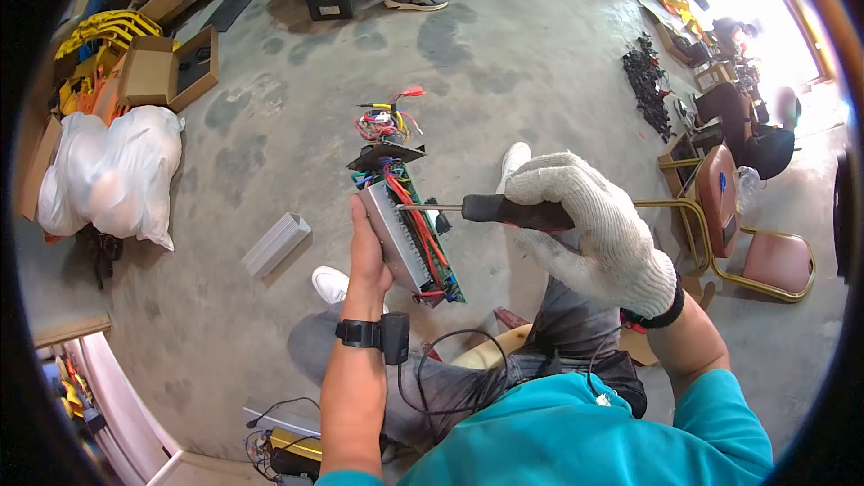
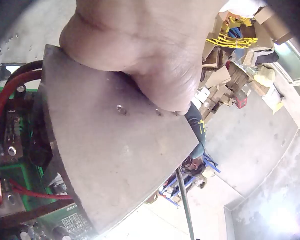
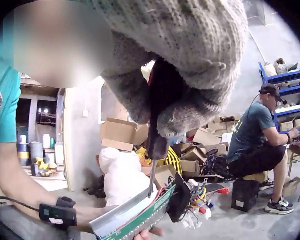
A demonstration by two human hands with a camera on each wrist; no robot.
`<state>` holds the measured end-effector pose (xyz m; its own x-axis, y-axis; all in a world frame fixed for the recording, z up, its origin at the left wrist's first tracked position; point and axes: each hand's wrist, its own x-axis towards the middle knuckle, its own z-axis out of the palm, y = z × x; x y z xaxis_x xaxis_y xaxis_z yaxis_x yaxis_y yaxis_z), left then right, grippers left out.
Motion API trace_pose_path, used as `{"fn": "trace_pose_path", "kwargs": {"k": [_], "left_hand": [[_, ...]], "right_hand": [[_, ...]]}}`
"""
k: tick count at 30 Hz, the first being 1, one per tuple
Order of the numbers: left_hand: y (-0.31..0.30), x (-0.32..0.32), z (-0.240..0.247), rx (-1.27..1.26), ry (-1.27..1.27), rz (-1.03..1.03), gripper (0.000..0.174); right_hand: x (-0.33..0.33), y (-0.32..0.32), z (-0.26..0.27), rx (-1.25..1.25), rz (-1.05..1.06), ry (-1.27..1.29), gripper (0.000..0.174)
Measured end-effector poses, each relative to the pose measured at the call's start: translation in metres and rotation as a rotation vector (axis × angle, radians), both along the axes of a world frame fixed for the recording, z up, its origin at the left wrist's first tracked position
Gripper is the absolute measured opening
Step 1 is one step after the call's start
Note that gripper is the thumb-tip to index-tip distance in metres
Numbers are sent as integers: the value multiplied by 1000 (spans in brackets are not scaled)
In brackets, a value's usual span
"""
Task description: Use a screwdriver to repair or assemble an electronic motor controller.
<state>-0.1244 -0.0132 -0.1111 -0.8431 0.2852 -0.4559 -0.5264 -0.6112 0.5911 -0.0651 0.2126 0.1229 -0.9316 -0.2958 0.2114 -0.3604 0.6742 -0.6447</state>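
My bare left hand (image 1: pixel 369 247) grips a circuit board assembly with a silver metal heatsink (image 1: pixel 393 238), red wires and a black end plate (image 1: pixel 385 157). In the left wrist view the palm lies against the flat metal plate (image 2: pixel 115 150), beside the green board. My gloved right hand (image 1: pixel 594 225) is curled round a black screwdriver (image 1: pixel 517 211). Its metal shaft reaches the upper part of the heatsink; in the right wrist view the screwdriver (image 3: pixel 160 142) points down with its tip at the metal edge (image 3: pixel 125 212).
An aluminium profile (image 1: pixel 276 244) lies on the floor to the left. White bags (image 1: pixel 112 171) and cardboard boxes (image 1: pixel 171 67) stand further left. Chairs (image 1: pixel 778 261) stand at the right. Another person (image 3: pixel 255 135) sits near a black box (image 3: pixel 245 195).
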Motion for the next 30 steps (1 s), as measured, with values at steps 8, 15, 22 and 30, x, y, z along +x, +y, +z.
{"fn": "trace_pose_path", "kwargs": {"k": [8, 15, 22, 30], "left_hand": [[-3, 0, 2, -25, 19, -56, 74], [-3, -1, 0, -50, 25, -56, 75], [-2, -1, 0, -40, 16, -51, 75], [-2, -1, -3, -52, 17, -67, 76]], "right_hand": [[-7, -6, -6, 58, 9, 1, 41], [-10, -5, -11, 37, 10, -14, 42], [-14, -6, -7, 67, 28, -26, 39], [-17, -5, -6, 47, 53, -20, 35]]}}
